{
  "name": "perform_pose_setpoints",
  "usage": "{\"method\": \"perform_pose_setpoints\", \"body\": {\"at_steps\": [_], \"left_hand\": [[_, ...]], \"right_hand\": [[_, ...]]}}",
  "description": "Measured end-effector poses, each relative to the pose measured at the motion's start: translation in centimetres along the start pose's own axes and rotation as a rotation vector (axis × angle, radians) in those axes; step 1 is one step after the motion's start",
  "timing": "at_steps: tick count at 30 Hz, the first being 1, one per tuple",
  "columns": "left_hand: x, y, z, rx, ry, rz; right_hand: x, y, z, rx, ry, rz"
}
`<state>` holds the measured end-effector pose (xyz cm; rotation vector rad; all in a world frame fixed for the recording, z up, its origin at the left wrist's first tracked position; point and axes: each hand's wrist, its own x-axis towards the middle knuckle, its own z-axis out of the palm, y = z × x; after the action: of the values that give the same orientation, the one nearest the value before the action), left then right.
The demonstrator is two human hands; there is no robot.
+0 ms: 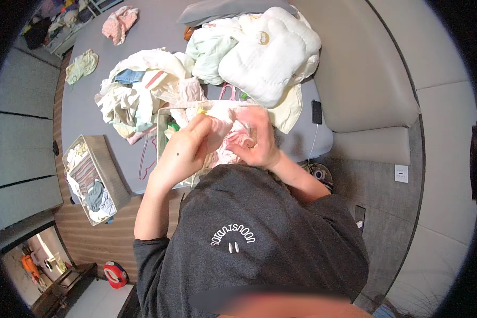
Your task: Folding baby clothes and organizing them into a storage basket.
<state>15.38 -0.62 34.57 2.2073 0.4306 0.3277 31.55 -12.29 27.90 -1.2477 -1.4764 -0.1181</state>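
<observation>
A pale pink cloth garment [222, 119] is gripped in my left hand [185, 149], above a light fabric storage box [162, 131] at the bed's near edge. My right hand [262, 139], blurred, curves beside the same garment. Its thumb is close to a ruffled pink cloth [240, 139]; whether the fingers grip anything is unclear. More pink and white clothing fills the box, partly hidden by my hands and black T-shirt [254, 206].
Piled clothes [131, 91] and a folded white quilted item [270, 55] lie on the grey bed [159, 31]. A second box of clothes [115, 187] stands left. Pink hangers [145, 159] and a charging phone [317, 112] lie nearby. A padded headboard [365, 71] borders the right.
</observation>
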Motion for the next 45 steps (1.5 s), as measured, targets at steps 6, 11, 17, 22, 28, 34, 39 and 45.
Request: {"method": "perform_pose_setpoints", "body": {"at_steps": [6, 11, 17, 22, 28, 34, 39, 45], "left_hand": [[-0.4, 0.3, -2.6, -0.111, -0.151, 0.108], [-1.7, -2.0, -4.1, -0.038, -0.248, 0.038], [-2.3, -3.9, -1.8, -0.145, -0.254, 0.055], [-1.8, -7.1, -2.6, -0.777, -0.216, -0.154], [-2.8, -5.7, 3.0, -0.560, -0.027, 0.038], [-6.1, -6.9, 7.5, -1.285, -0.275, -0.332], [-5.1, -4.8, 8.3, -0.663, -0.159, -0.390], [-5.5, -6.0, 8.5, -1.344, 0.014, -0.714]], "right_hand": [[-1.1, 2.6, -0.7, 0.266, -0.530, 0.451], [-3.2, 4.2, -1.1, 0.426, -0.761, 0.698], [-3.2, 4.2, -0.1, 0.317, -0.621, 0.285], [-1.2, 0.5, -2.2, 0.518, -0.824, 0.368], [-1.9, -1.1, -3.4, 0.546, -0.719, 0.400], [-3.4, -1.3, -3.8, 0.588, -0.548, 0.837], [-4.5, -0.5, -2.8, 0.422, -0.541, 0.904], [-5.0, 2.8, -1.4, 0.645, -0.047, 1.092]]}}
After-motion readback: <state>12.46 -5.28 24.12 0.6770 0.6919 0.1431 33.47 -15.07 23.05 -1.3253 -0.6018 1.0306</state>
